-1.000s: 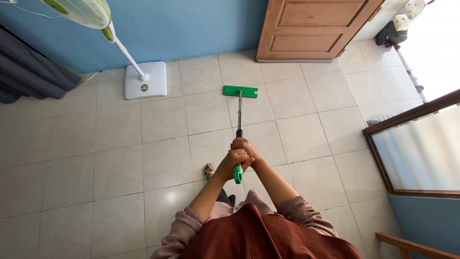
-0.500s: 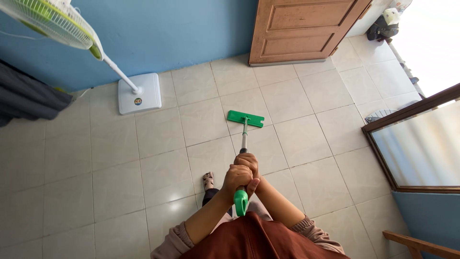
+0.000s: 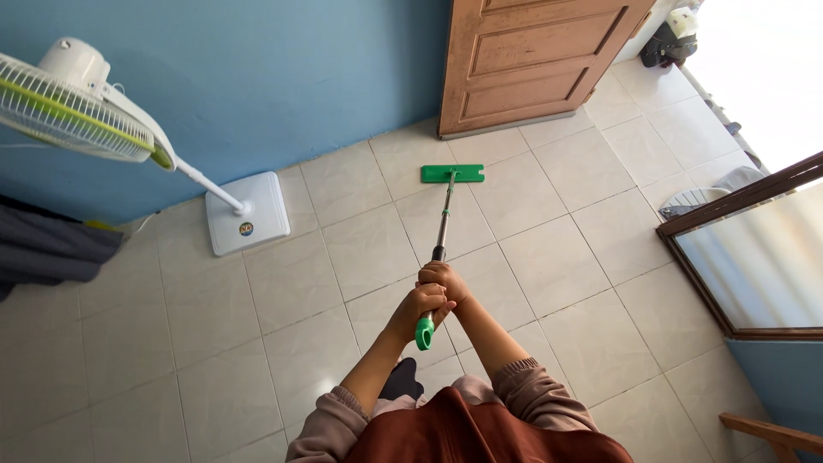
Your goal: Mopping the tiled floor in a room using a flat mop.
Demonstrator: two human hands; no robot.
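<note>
Tiled floor (image 3: 283, 300) stretching under a blue wall (image 3: 283, 69), pale squares catching daylight. Standing at ten o'clock, a fan (image 3: 73, 107) leaning on its white pole above a square white base (image 3: 247, 213), with dark cloth (image 3: 43, 253) hanging at nine o'clock. Gripping the mop (image 3: 442, 225) at centre: left hand (image 3: 418, 303) wrapping the green handle end, fingers pressed shut around it, right hand (image 3: 446, 280) clamping just above and touching the left, fingers likewise curled tight around the shaft. Running from the hands toward twelve o'clock, the metal shaft tilting slightly right and ending in a flat green head (image 3: 453, 174) lying on the tiles, near the foot of the brown door (image 3: 540, 60). Showing at six o'clock, pinkish sleeves (image 3: 334, 416) and a rust-coloured garment (image 3: 480, 433). Sitting at three o'clock, a wood-framed glass panel (image 3: 754, 257), with a white round thing (image 3: 716, 193) partly hidden behind its top corner. Glaring at one o'clock, bright light washing out the tiles beside a dark bag (image 3: 660, 47). Poking in at five o'clock, a wooden rail (image 3: 771, 433).
</note>
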